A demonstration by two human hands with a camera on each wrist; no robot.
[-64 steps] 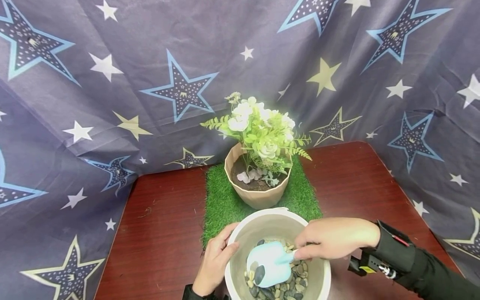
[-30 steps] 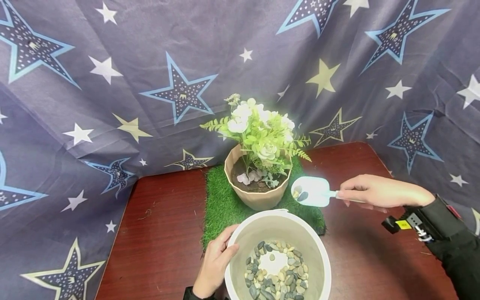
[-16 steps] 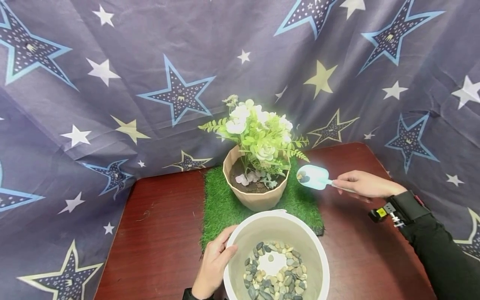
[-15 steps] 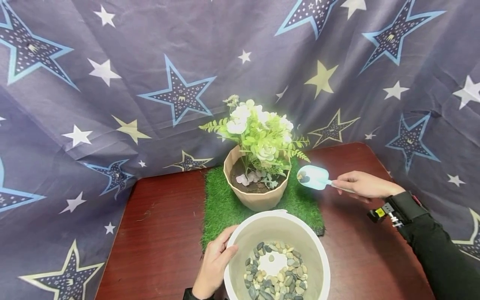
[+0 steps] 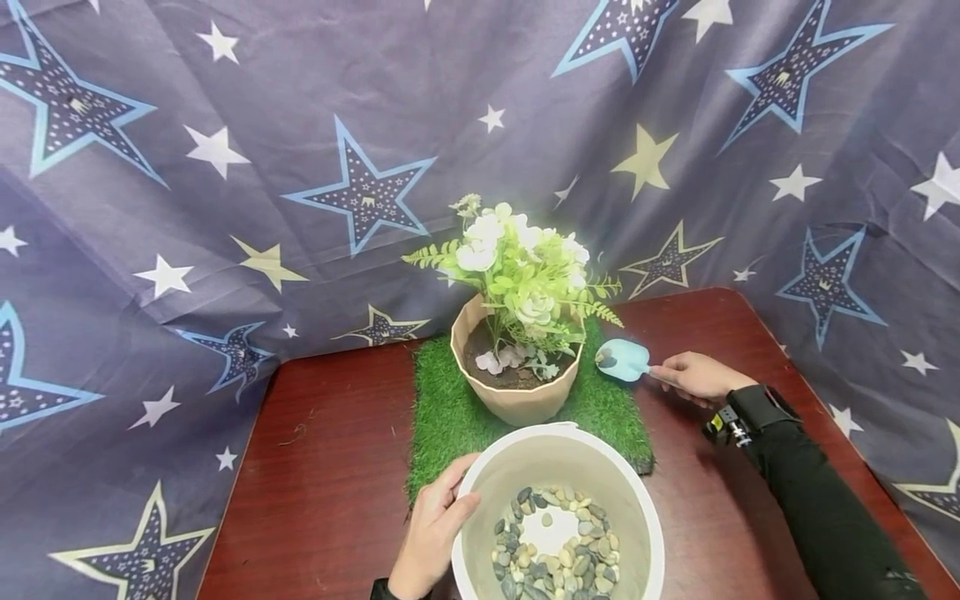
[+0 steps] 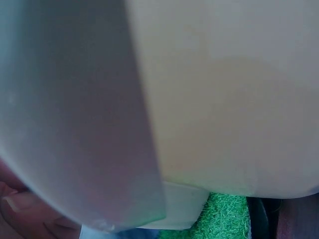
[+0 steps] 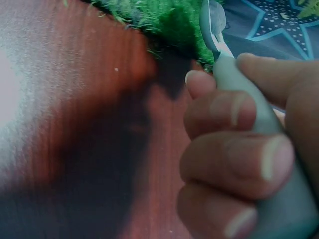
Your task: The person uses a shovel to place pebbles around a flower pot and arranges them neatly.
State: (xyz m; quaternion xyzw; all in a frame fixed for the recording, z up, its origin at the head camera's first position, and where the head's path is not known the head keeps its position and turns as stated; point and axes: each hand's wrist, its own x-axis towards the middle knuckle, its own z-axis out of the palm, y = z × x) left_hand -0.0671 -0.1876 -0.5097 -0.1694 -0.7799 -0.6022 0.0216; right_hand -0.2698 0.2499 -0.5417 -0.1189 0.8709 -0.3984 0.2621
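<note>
My right hand (image 5: 701, 377) grips the handle of a light-blue hand trowel (image 5: 627, 357), fingers curled round it in the right wrist view (image 7: 234, 144). A few pebbles (image 5: 606, 358) lie at the tip of the blade, which is above the artificial turf's right edge, just right of the flower pot. My left hand (image 5: 435, 525) holds the left rim of a white bucket (image 5: 656, 533), thumb over the edge. Pebbles (image 5: 555, 567) ring the bucket's bottom, with a bare patch in the middle. In the left wrist view, the bucket's pale wall (image 6: 224, 114) hides most of that hand.
Beyond the bucket, a beige faceted pot (image 5: 517, 404) with soil and white flowers (image 5: 525, 258) stands on green artificial turf (image 5: 435, 408). The reddish-brown table (image 5: 322, 467) extends to both sides. A star-patterned cloth (image 5: 450, 100) hangs behind and along the sides.
My right hand lifted the trowel with pebbles out of the bucket and carried it right and away from me, beside the flower pot. My left hand stayed on the bucket rim.
</note>
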